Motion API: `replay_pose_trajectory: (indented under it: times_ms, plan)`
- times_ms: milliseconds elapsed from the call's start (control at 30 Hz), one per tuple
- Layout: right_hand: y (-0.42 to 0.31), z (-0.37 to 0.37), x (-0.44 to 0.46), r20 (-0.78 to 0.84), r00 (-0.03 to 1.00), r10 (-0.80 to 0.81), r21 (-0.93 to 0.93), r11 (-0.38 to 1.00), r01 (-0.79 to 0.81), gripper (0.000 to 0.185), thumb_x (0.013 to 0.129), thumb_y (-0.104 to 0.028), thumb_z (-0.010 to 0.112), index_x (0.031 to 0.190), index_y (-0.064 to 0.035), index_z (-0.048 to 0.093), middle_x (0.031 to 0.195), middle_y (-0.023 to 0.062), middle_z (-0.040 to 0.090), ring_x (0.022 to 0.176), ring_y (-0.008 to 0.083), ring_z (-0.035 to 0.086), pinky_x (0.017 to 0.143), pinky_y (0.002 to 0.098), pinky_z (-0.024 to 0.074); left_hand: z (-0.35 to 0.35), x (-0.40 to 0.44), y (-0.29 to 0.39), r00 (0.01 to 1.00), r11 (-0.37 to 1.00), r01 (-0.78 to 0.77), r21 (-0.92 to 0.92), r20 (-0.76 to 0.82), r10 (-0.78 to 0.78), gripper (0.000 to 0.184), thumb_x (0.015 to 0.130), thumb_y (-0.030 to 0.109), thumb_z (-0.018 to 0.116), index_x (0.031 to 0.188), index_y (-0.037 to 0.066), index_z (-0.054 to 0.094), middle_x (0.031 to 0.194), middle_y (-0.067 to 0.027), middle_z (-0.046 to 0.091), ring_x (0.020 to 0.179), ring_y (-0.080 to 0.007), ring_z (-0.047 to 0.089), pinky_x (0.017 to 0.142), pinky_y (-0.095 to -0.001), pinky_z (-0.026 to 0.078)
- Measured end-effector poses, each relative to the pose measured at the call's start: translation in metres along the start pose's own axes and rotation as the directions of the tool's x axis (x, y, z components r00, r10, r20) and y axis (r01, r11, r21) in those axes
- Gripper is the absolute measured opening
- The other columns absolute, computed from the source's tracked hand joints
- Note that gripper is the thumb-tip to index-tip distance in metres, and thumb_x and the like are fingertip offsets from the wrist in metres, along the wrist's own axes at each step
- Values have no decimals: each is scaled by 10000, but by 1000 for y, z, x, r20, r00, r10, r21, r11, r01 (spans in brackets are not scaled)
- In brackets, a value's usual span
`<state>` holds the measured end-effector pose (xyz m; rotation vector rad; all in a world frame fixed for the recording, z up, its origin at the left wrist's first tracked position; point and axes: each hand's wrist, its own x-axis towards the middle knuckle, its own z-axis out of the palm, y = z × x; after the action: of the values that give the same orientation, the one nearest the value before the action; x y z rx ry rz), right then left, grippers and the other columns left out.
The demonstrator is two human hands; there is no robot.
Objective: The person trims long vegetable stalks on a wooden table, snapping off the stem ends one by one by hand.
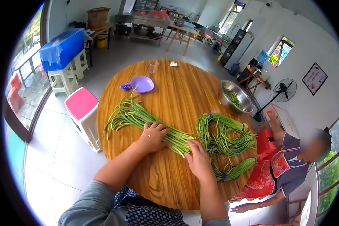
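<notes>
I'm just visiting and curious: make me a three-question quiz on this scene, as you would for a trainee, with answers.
1. True or false: the person's left hand lies on the loose green stems.
2. Fill in: the metal bowl contains ____.
3. Which of the person's hands is nearer the tied bundles: A) left or B) right?

Key:
1. True.
2. Green pieces.
3. B, the right hand.
</notes>
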<state>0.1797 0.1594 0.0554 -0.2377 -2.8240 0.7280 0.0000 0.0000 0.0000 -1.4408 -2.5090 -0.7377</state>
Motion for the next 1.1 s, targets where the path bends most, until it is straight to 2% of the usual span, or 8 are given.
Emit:
replay_pose_trajectory:
  times_ms: [67, 200, 567, 767, 933, 967, 1033, 1100]
  plan:
    - [10, 13, 18, -75, 996, -51, -210, 977, 34, 478, 928, -164, 633, 1368, -35, 496, 1431, 183, 459, 1319, 370, 439, 1062, 473, 409, 4, 11, -2, 997, 999, 46, 9, 70, -46, 639, 811, 515, 683, 1308, 120, 609, 1342, -79, 562, 1314, -253, 438, 1086, -510, 292]
    - [13, 37, 14, -21, 993, -117, -329, 939, 104, 417, 944, -167, 591, 1329, -18, 525, 1375, 195, 515, 1302, 372, 458, 1046, 477, 418, -12, -19, 15, 998, 998, 30, 54, 51, -32, 608, 834, 510, 655, 1302, 122, 617, 1324, -54, 581, 1300, -249, 448, 1068, -516, 308]
    - [30, 50, 24, -260, 957, -129, -258, 964, 59, 218, 849, -137, 711, 1023, -29, 640, 1076, 142, 618, 1041, 354, 565, 891, 463, 466, 1, -3, -4, 972, 974, -221, 45, -76, 224, 232, 843, 253, 670, 1058, 177, 711, 1248, -46, 618, 1162, -251, 568, 991, -472, 387]
    - [15, 36, 29, -260, 959, -109, -88, 992, 89, 187, 789, -59, 747, 890, -38, 591, 990, 127, 618, 990, 350, 573, 864, 455, 467, -1, 1, 6, 938, 930, -339, -140, -130, 322, 183, 820, 182, 708, 996, 135, 704, 1193, -66, 635, 1081, -256, 607, 905, -429, 441]
    - [3, 12, 24, -228, 971, 77, 285, 958, -9, 168, 861, -104, 732, 966, -39, 618, 889, 56, 640, 806, 183, 593, 741, 305, 479, -18, 16, 22, 960, 884, -261, -388, -7, 280, 194, 808, 151, 720, 995, 102, 703, 1000, -75, 663, 996, -260, 625, 816, -399, 483]
    - [6, 11, 23, -234, 969, 81, 275, 961, -14, 168, 861, -104, 732, 966, -39, 618, 889, 56, 640, 806, 183, 593, 741, 305, 479, -22, 19, 23, 956, 895, -285, -343, -38, 290, 187, 805, 143, 721, 984, 95, 700, 949, -84, 651, 954, -273, 627, 791, -402, 492]
    - [13, 14, 17, -160, 947, 279, 652, 750, -111, 135, 913, -116, 697, 992, -29, 629, 889, 9, 633, 800, 101, 555, 742, 257, 460, -20, 24, 24, 948, 898, -316, -306, -70, 310, 179, 802, 134, 721, 974, 88, 697, 898, -93, 639, 912, -287, 628, 767, -405, 501]
    - [18, 18, 10, -176, 934, 310, 639, 758, -131, 114, 929, -103, 678, 996, -26, 629, 887, -11, 616, 804, 83, 545, 746, 236, 450, -13, 27, 23, 847, 834, -502, -232, -328, 418, 160, 814, 149, 716, 938, 54, 681, 876, -124, 627, 841, -330, 628, 746, -430, 508]
